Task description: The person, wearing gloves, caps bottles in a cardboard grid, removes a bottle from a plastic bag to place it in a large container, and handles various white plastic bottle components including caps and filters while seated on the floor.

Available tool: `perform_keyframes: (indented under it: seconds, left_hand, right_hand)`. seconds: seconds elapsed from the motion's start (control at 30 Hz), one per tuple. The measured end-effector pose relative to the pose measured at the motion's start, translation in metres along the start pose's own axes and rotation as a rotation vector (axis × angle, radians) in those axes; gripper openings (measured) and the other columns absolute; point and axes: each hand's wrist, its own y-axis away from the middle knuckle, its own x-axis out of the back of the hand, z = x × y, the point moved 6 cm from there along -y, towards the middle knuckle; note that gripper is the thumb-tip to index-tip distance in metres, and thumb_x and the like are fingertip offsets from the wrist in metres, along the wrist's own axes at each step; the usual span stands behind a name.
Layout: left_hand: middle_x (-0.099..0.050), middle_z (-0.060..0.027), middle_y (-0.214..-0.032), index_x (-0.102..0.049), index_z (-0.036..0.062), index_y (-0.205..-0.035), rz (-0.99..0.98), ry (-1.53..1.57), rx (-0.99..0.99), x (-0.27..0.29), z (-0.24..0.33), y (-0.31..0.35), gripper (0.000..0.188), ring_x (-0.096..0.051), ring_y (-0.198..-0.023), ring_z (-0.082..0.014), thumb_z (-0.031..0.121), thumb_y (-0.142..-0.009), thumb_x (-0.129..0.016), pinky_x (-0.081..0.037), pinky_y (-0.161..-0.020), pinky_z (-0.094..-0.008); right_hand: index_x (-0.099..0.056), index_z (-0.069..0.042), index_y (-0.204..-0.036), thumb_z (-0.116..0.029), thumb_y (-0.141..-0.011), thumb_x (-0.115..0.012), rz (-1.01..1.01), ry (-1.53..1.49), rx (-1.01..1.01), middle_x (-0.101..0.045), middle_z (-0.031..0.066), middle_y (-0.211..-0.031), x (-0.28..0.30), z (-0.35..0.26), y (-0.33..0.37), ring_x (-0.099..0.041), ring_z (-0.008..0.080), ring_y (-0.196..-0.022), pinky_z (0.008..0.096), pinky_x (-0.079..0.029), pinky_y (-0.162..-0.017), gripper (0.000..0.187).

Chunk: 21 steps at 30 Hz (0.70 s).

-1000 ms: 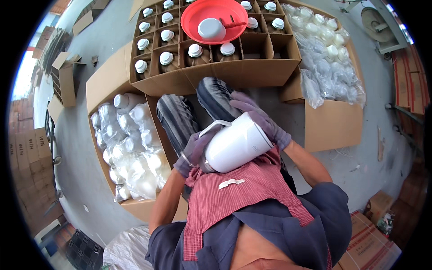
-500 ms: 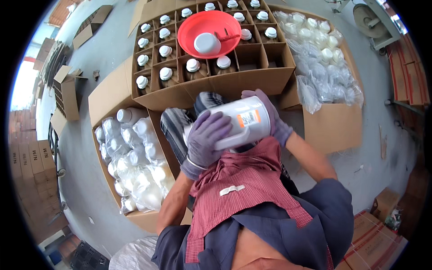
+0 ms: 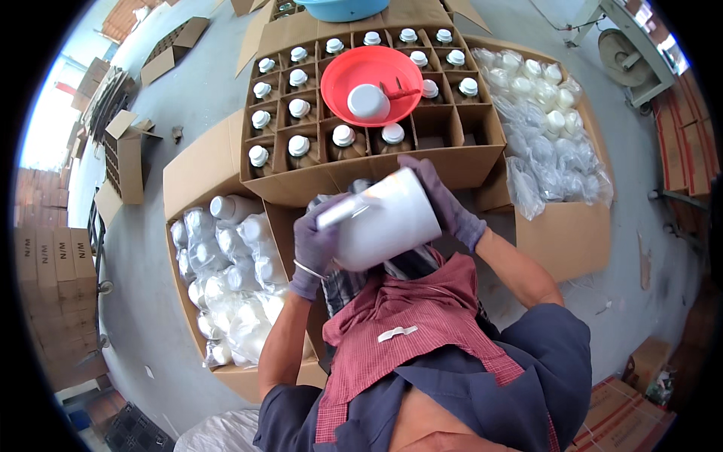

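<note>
A white plastic jug (image 3: 392, 226) with a moulded handle lies sideways above my lap, its flat base turned to the right. My left hand (image 3: 315, 242), in a purple-grey glove, is closed on the end near the handle; motion blurs that part a little. Against the far side and base of the jug presses my gloved right hand (image 3: 446, 202). Just beyond stands a divided carton (image 3: 369, 167) of bottles with white caps. On top of it rests a red basin (image 3: 339, 87) holding a white cap or cup (image 3: 368, 102) and a small red-handled tool (image 3: 401, 95).
An open carton (image 3: 181, 301) of white bottles in clear plastic stands at left. Another carton (image 3: 561, 233) with plastic-wrapped white bottles is at right. A light-blue basin (image 3: 343, 9) sits at the far edge. A wheeled metal machine (image 3: 629, 56) stands at far right.
The jug has turned in my hands: its printed orange label faced up before, and now the handle and a plain side show. My view has shifted, bringing the blue basin in.
</note>
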Motion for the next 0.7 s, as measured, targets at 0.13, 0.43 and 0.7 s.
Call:
perform_keyframes:
  seconds: [0.13, 0.43, 0.7]
  left_hand:
    - [-0.069, -0.0138, -0.111, -0.068, -0.0056, -0.108, 0.222, -0.148, -0.107, 0.028, 0.014, 0.012, 0.031, -0.064, -0.102, -0.0181, 0.007, -0.084, -0.053, -0.048, -0.093, -0.0307]
    - [-0.061, -0.0102, -0.124, -0.051, 0.0008, -0.132, 0.496, 0.506, -0.081, 0.093, -0.014, 0.021, 0.037, -0.059, -0.112, -0.0213, 0.017, -0.099, -0.047, -0.048, -0.098, -0.0371]
    - [-0.052, -0.0154, -0.136, -0.043, 0.0023, -0.137, 0.409, 0.491, -0.229, 0.074, -0.03, -0.018, 0.046, -0.052, -0.123, -0.0297, 0.025, -0.097, -0.048, -0.042, -0.106, -0.0477]
  right_hand:
    - [-0.032, -0.005, -0.146, -0.04, -0.097, -0.05, -0.215, 0.038, 0.144, -0.043, 0.0104, -0.139, -0.05, -0.028, -0.016, -0.045, 0.0213, -0.126, 0.0347, -0.035, -0.107, 0.063]
    - [-0.05, -0.023, -0.134, -0.036, -0.08, -0.07, 0.085, 1.923, 0.764, -0.05, 0.0185, -0.13, -0.065, -0.096, -0.159, -0.051, 0.0341, -0.118, 0.0425, -0.043, -0.099, 0.059]
    - [-0.057, -0.016, -0.12, -0.023, -0.07, -0.078, -0.13, 1.179, 1.088, -0.051, 0.0143, -0.121, -0.097, -0.145, -0.099, -0.054, 0.0397, -0.107, 0.045, -0.05, -0.092, 0.055]
